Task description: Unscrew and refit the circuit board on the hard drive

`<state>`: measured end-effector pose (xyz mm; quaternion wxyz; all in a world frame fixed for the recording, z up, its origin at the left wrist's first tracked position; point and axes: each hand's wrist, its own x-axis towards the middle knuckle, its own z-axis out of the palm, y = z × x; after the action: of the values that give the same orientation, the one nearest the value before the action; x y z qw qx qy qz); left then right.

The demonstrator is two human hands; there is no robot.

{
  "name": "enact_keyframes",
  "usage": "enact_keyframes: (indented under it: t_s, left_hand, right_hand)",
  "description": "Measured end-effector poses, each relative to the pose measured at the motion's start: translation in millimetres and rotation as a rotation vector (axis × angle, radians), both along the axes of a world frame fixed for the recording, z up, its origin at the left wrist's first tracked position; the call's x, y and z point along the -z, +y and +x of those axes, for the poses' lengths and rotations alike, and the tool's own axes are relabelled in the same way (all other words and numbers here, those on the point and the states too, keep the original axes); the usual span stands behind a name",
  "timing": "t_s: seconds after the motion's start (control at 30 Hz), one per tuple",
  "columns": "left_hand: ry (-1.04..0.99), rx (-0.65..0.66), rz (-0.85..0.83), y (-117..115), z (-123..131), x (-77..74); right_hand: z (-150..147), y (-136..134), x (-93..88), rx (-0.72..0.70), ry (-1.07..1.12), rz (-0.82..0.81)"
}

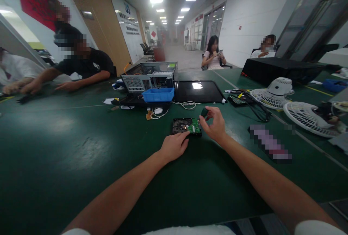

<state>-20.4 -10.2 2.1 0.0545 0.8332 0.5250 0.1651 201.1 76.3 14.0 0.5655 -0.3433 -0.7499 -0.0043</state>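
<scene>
A hard drive (181,125) lies flat on the green table in front of me, its green circuit board (194,127) facing up on the right part. My left hand (174,146) rests at its near edge, fingertips pressed onto the drive and holding it against the table. Above the drive's right end, my right hand (214,124) is closed in a pinch around a small dark green handle (204,112), which looks like a screwdriver's. The handle's lower end and any shaft are too small or hidden to make out.
Beyond the drive stand an opened computer case (148,77), a blue tray (158,95) and a black flat panel (199,91). To the right are cables (257,106), white fan grilles (272,95) and a blurred pinkish item (270,142). Several people sit around the table.
</scene>
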Motion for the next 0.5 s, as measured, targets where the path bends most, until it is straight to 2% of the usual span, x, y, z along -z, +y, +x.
enact_keyframes:
  t_s: [0.17, 0.5]
  left_hand:
    - [-0.001, 0.005, -0.001, -0.3, -0.7, -0.4]
    - [0.02, -0.007, 0.006, 1.3, 0.3, 3.0]
  right_hand:
    - [0.6, 0.0, 2.7, -0.019, 0.011, -0.021]
    - [-0.8, 1.7, 4.6, 0.051, 0.013, -0.021]
